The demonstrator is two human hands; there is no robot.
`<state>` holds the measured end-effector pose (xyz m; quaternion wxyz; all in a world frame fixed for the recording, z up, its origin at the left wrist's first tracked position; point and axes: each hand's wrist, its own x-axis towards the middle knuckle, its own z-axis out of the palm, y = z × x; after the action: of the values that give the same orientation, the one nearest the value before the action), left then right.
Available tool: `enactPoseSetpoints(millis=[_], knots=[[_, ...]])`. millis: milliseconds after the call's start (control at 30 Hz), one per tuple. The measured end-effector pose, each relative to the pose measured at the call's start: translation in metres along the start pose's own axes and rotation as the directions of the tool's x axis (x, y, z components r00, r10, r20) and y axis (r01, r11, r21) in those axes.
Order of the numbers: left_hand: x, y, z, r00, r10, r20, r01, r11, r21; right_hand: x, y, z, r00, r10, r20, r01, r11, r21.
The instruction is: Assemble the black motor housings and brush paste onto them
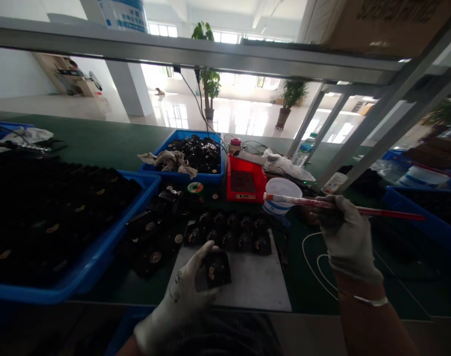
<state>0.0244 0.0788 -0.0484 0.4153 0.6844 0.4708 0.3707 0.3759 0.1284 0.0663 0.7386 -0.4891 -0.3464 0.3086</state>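
Observation:
My left hand (186, 284), in a white glove, has its thumb and fingers around a small black block-shaped part (218, 269) with a brass-coloured piece on its face. It holds the part just above a light grey board (262, 287). Two rows of similar black parts (244, 241) stand along the board's far side. In my gloved right hand (344, 232) is a long paintbrush (390, 212) with a red handle, gripped between thumb and fingers. The brush tip points left, in front of and over the near rim of a white bucket (283, 188).
A large blue tray (80, 287) full of black parts is at left. Behind the board are another blue tray (222, 168), a red bin (231, 170) of small brown pieces and a solder reel (195, 188). Metal shelf posts (381, 118) rise at right, near a white cable (316, 277).

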Motion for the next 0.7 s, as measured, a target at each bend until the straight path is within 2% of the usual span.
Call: enactPoseSetpoints(millis=[67,133,200,267,333,433,467,600,667,700], knots=[[0.002,0.013,-0.007,1.0,-0.003,0.001,0.003,1.0,0.005,-0.034,-0.012,0.004,0.987,0.003,0.162,0.001,1.0,-0.025],[0.003,0.022,-0.014,1.0,0.003,-0.002,-0.003,1.0,0.019,-0.065,-0.023,0.008,0.946,0.022,0.324,0.002,0.997,-0.076],[0.004,0.028,-0.018,1.0,0.011,0.004,-0.012,1.0,0.029,-0.088,-0.029,0.011,0.85,-0.059,0.524,0.148,0.98,-0.13],[0.003,0.03,-0.02,1.0,0.028,0.012,-0.028,0.999,0.034,-0.102,-0.03,0.013,0.747,-0.142,0.65,0.317,0.935,-0.16],[0.002,0.03,-0.02,0.999,0.049,0.015,-0.049,0.998,0.035,-0.11,-0.029,0.015,0.678,-0.181,0.713,0.428,0.885,-0.182],[0.001,0.03,-0.018,0.997,0.08,0.022,-0.081,0.996,0.026,-0.116,-0.026,0.02,0.607,-0.2,0.769,0.506,0.843,-0.18],[0.001,0.029,-0.018,0.996,0.09,0.022,-0.091,0.996,0.023,-0.118,-0.025,0.022,0.598,-0.204,0.775,0.516,0.838,-0.178],[-0.001,0.031,-0.018,0.995,0.1,0.013,-0.1,0.995,0.004,-0.125,-0.023,0.032,0.629,-0.223,0.745,0.494,0.854,-0.162],[-0.002,0.032,-0.019,0.996,0.089,0.021,-0.088,0.996,-0.017,-0.125,-0.024,0.034,0.609,-0.213,0.764,0.473,0.871,-0.134],[-0.002,0.033,-0.021,0.996,0.079,0.034,-0.078,0.996,-0.032,-0.125,-0.025,0.034,0.582,-0.199,0.788,0.464,0.877,-0.121]])
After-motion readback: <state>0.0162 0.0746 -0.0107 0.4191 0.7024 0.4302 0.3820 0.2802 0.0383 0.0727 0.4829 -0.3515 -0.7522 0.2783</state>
